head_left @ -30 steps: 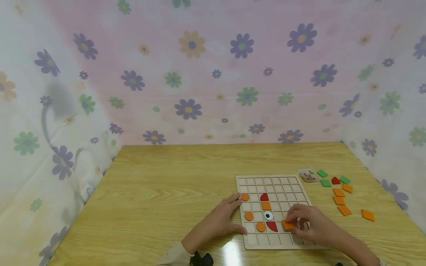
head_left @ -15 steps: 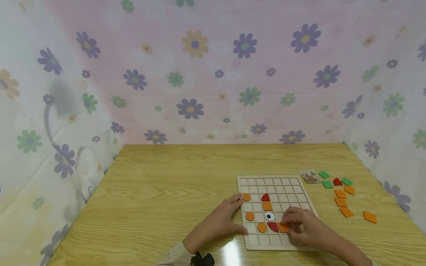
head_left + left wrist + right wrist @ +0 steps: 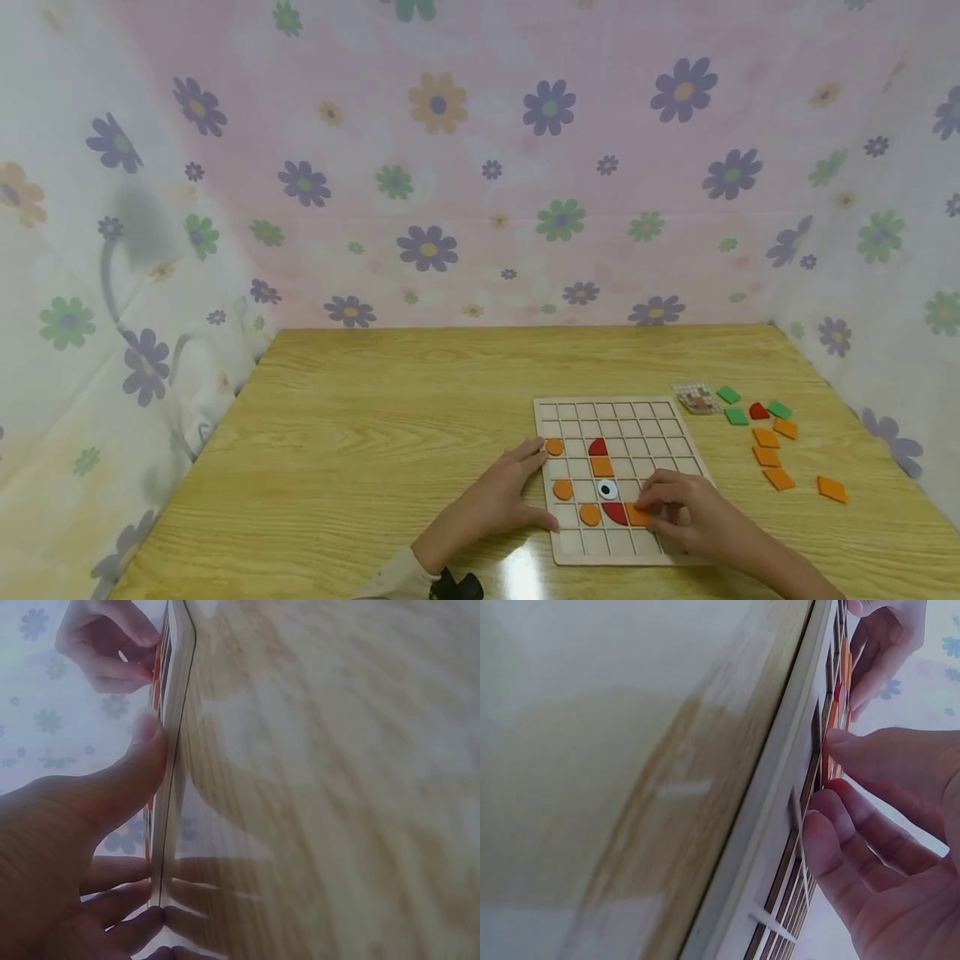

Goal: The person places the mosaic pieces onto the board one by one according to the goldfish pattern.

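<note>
A wooden grid board [image 3: 642, 429] lies on the table, its left edge under my left hand [image 3: 504, 496]. That hand's fingers and thumb are spread along the rim, the thumb [image 3: 146, 742] on the near part in the left wrist view. My right hand [image 3: 693, 512] pinches an orange square tile [image 3: 637, 515] in a cell just right of a red quarter-circle piece [image 3: 615, 512]. In the right wrist view the thumb and fingertips meet at the orange tile's edge. Beside and above sit an eye disc [image 3: 607, 489], another orange square [image 3: 602, 466], a red quarter circle [image 3: 598, 447] and orange discs [image 3: 590, 514].
Right of the board lie several loose orange squares [image 3: 767, 457], green tiles [image 3: 737, 416] and a red quarter circle [image 3: 759, 411]. A small patterned card [image 3: 696, 399] lies by the board's far right corner. Flowered cloth [image 3: 487, 183] encloses the wooden table [image 3: 390, 433].
My right hand has brought the orange square slightly left and down, from tilted over the board to flat beside the lower red quarter circle. My left hand stays at the board's edge.
</note>
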Action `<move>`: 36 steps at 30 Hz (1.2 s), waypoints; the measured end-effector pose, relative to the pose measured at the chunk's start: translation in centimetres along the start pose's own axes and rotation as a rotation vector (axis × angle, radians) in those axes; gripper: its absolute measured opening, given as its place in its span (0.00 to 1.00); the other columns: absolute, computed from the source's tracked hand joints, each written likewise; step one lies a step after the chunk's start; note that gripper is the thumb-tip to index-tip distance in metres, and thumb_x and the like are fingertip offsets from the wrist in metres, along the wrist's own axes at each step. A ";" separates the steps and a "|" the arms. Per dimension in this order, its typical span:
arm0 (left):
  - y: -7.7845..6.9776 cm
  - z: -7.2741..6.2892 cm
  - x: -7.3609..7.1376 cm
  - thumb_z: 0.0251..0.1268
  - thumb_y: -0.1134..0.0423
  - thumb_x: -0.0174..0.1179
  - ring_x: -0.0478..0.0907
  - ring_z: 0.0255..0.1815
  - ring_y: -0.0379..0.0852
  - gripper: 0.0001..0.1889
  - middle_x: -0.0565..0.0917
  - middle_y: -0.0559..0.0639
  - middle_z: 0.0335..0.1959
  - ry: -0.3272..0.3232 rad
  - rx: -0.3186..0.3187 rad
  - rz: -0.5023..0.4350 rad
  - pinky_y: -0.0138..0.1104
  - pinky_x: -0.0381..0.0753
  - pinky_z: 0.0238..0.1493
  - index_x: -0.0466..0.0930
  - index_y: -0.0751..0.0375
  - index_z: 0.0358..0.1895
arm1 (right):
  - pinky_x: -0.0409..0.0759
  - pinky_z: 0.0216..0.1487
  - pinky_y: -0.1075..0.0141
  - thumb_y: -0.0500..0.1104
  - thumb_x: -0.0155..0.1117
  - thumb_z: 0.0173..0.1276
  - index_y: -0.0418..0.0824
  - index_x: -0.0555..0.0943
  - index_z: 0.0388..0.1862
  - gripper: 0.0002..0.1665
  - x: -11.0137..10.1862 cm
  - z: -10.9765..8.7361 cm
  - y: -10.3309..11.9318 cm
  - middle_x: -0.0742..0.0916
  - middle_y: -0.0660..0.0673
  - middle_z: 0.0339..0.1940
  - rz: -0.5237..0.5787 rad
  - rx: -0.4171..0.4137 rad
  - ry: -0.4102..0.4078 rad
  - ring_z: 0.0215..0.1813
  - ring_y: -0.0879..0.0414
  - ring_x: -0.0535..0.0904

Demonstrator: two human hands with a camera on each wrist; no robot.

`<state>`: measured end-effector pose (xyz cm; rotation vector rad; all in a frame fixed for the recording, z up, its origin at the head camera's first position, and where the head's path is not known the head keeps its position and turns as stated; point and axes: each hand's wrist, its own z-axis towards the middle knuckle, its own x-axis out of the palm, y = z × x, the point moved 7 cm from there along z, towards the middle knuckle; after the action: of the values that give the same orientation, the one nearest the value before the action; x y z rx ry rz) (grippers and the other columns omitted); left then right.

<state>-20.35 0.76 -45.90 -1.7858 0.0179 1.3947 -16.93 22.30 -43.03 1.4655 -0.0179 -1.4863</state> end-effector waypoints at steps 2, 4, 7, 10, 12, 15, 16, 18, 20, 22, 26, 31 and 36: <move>0.0 0.0 0.1 0.45 0.39 0.68 0.51 0.74 0.50 0.50 0.55 0.47 0.74 -0.004 0.005 -0.004 0.44 0.62 0.67 0.61 0.59 0.71 | 0.74 0.22 0.73 0.34 0.71 0.56 0.46 0.84 0.35 0.10 -0.2 -0.3 0.0 0.81 0.55 0.34 -0.007 -0.010 -0.014 0.28 0.67 0.73; 0.0 -0.1 0.3 0.45 0.39 0.68 0.51 0.74 0.50 0.50 0.55 0.47 0.74 -0.007 0.008 -0.003 0.44 0.62 0.67 0.61 0.59 0.71 | 0.73 0.22 0.74 0.33 0.71 0.56 0.47 0.83 0.35 0.12 -0.5 -0.5 0.1 0.80 0.56 0.33 -0.013 -0.041 -0.037 0.27 0.68 0.72; 0.0 -0.1 0.3 0.45 0.38 0.68 0.51 0.74 0.50 0.50 0.56 0.47 0.74 -0.015 0.007 0.015 0.44 0.61 0.67 0.62 0.59 0.71 | 0.73 0.21 0.74 0.30 0.70 0.55 0.47 0.82 0.35 0.14 -1.0 -0.8 0.3 0.81 0.54 0.34 0.001 -0.081 -0.058 0.26 0.68 0.72; 0.0 0.0 0.1 0.44 0.38 0.68 0.52 0.74 0.50 0.50 0.56 0.47 0.74 -0.016 -0.001 0.028 0.44 0.62 0.67 0.62 0.59 0.71 | 0.73 0.21 0.74 0.30 0.70 0.55 0.46 0.82 0.36 0.14 -1.8 -1.2 0.0 0.81 0.52 0.36 -0.010 -0.073 -0.078 0.27 0.66 0.73; 0.1 0.1 0.0 0.44 0.38 0.68 0.52 0.74 0.49 0.50 0.56 0.47 0.74 -0.013 -0.003 0.035 0.44 0.62 0.67 0.62 0.59 0.71 | 0.73 0.21 0.73 0.29 0.70 0.54 0.45 0.82 0.36 0.14 -2.5 -1.5 -0.4 0.80 0.52 0.37 -0.026 -0.050 -0.095 0.29 0.65 0.72; 0.0 0.1 -0.2 0.44 0.39 0.68 0.51 0.74 0.50 0.50 0.56 0.47 0.74 -0.009 -0.004 0.036 0.44 0.61 0.68 0.62 0.59 0.71 | 0.73 0.20 0.73 0.28 0.71 0.53 0.45 0.82 0.37 0.16 -3.6 -2.2 -0.9 0.80 0.52 0.38 -0.056 -0.033 -0.134 0.30 0.64 0.72; 0.1 0.1 -0.2 0.44 0.39 0.68 0.51 0.74 0.50 0.50 0.55 0.47 0.74 -0.009 -0.005 0.034 0.44 0.61 0.68 0.62 0.59 0.71 | 0.72 0.20 0.72 0.27 0.70 0.52 0.44 0.82 0.37 0.16 -4.0 -2.5 -1.1 0.80 0.51 0.38 -0.053 -0.026 -0.144 0.30 0.64 0.72; 0.1 0.0 -0.3 0.44 0.39 0.68 0.51 0.74 0.50 0.50 0.55 0.48 0.74 -0.010 -0.007 0.032 0.44 0.61 0.68 0.61 0.59 0.71 | 0.72 0.20 0.72 0.26 0.71 0.50 0.45 0.82 0.37 0.19 -4.7 -3.0 -1.7 0.80 0.52 0.39 -0.074 -0.010 -0.177 0.30 0.64 0.72; 0.1 0.1 -0.4 0.44 0.39 0.68 0.51 0.74 0.50 0.50 0.55 0.48 0.74 -0.007 -0.007 0.030 0.44 0.61 0.68 0.61 0.60 0.71 | 0.71 0.20 0.72 0.26 0.72 0.49 0.47 0.82 0.38 0.20 -5.4 -3.6 -2.2 0.80 0.53 0.40 -0.096 0.006 -0.203 0.31 0.64 0.72; 0.0 0.1 -0.4 0.44 0.39 0.68 0.51 0.74 0.50 0.50 0.55 0.48 0.74 -0.005 -0.003 0.036 0.45 0.60 0.68 0.61 0.60 0.71 | 0.70 0.20 0.71 0.26 0.73 0.47 0.47 0.82 0.38 0.22 -6.2 -4.2 -2.8 0.80 0.55 0.41 -0.127 0.024 -0.235 0.32 0.64 0.71; -0.3 0.2 -0.5 0.45 0.40 0.69 0.52 0.74 0.51 0.49 0.56 0.50 0.74 -0.004 0.008 0.052 0.45 0.59 0.69 0.62 0.61 0.71 | 0.69 0.20 0.71 0.26 0.74 0.44 0.46 0.82 0.39 0.24 -7.6 -5.4 -3.7 0.79 0.58 0.42 -0.182 0.053 -0.278 0.34 0.65 0.71; -0.3 0.2 -0.5 0.45 0.41 0.69 0.52 0.74 0.50 0.49 0.57 0.48 0.74 -0.004 -0.004 0.044 0.44 0.60 0.68 0.63 0.60 0.70 | 0.70 0.20 0.70 0.30 0.75 0.46 0.45 0.82 0.41 0.22 -9.0 -6.8 -5.1 0.77 0.60 0.38 -0.238 0.153 -0.276 0.32 0.66 0.69; -0.2 0.1 -0.3 0.45 0.39 0.69 0.51 0.74 0.49 0.49 0.56 0.47 0.74 -0.001 -0.013 0.024 0.43 0.62 0.67 0.62 0.59 0.71 | 0.66 0.18 0.70 0.33 0.78 0.45 0.45 0.83 0.39 0.21 -10.2 -8.7 -7.1 0.77 0.61 0.37 -0.292 0.265 -0.286 0.31 0.70 0.68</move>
<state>-20.46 0.83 -45.58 -1.8007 0.0302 1.4159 -17.20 37.41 -42.21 1.4956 -0.1872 -1.9859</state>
